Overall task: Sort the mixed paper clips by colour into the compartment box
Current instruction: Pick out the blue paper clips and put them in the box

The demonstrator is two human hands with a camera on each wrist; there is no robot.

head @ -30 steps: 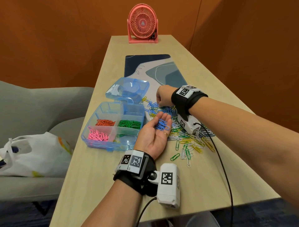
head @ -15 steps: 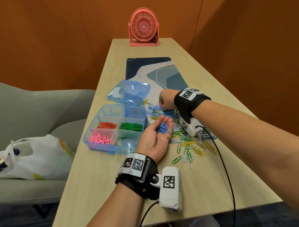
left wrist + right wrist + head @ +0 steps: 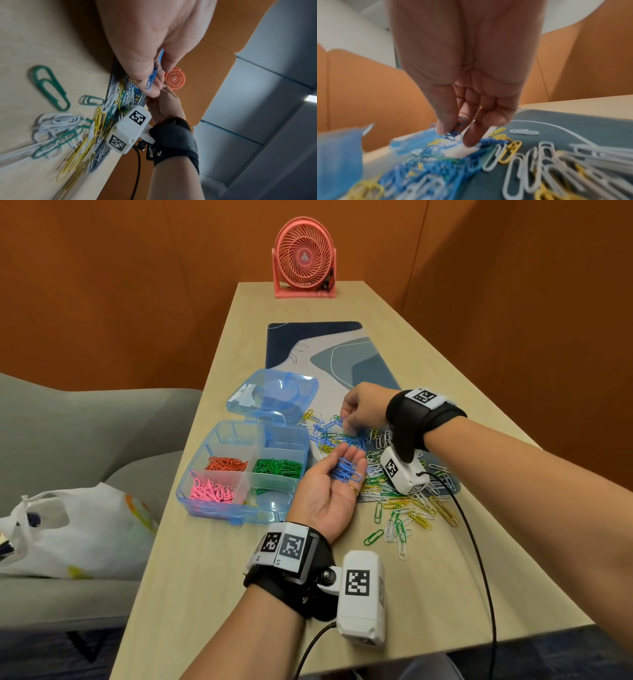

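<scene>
My left hand (image 3: 344,462) lies palm up beside the box, with a small bunch of blue clips (image 3: 347,472) resting on its nearly straight fingers; the left wrist view shows those blue clips (image 3: 151,78) too. My right hand (image 3: 349,422) reaches down into the blue part of the mixed clip pile (image 3: 394,498). In the right wrist view its thumb and finger (image 3: 458,134) pinch a few blue clips (image 3: 453,133). The clear blue compartment box (image 3: 219,501) holds orange clips (image 3: 226,464), green clips (image 3: 277,467) and pink clips (image 3: 212,491) in separate compartments.
The box's open lid (image 3: 274,395) lies behind it. A patterned desk mat (image 3: 342,354) runs under the pile. A pink fan (image 3: 304,258) stands at the table's far end. A white bag (image 3: 75,525) sits on the grey sofa to the left.
The head view has shifted a little. My right hand stays over the blue clips with its fingers working in them. My left hand holds still, palm up.
</scene>
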